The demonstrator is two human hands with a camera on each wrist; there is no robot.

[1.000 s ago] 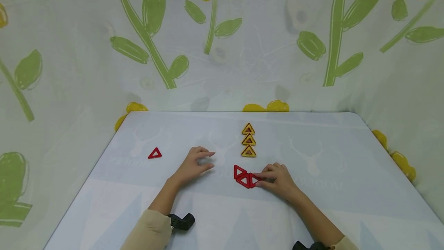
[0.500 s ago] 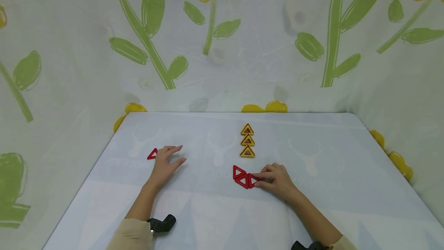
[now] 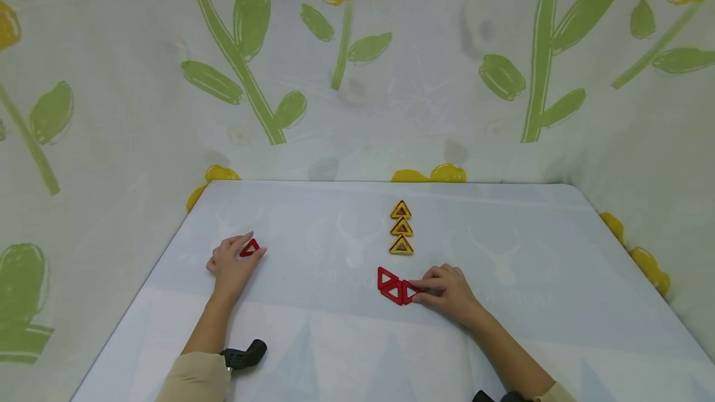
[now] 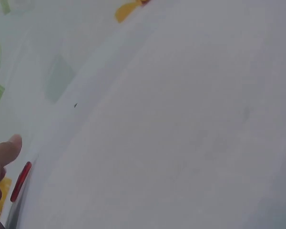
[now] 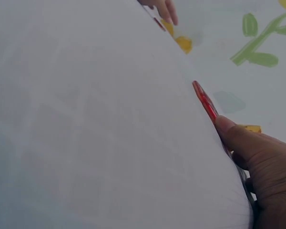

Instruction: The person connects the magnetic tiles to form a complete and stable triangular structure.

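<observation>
On the left of the table a lone red triangular tile (image 3: 250, 248) lies between the spread thumb and fingers of my left hand (image 3: 230, 265). In the left wrist view the thumb (image 4: 7, 150) is apart from that red tile (image 4: 20, 182). My right hand (image 3: 449, 290) pinches the right-hand tile (image 3: 409, 292) of a joined red group between thumb and index finger. Two more red tiles (image 3: 392, 292) lie against it on its left. The right wrist view shows the right thumb (image 5: 226, 125) at the edge of the red tiles (image 5: 206, 102).
Behind the red group, three yellow triangular tiles (image 3: 401, 227) with dark centres stand in a column, tip to base. The pale table (image 3: 335, 352) ends at a backdrop (image 3: 424, 79) printed with flowers and leaves. Black wrist cameras (image 3: 246, 355) sit on both wrists.
My left hand has moved left from mid-table, past the lone red tile, and now has its thumb and fingers around it. The right hand and the red group stay in place.
</observation>
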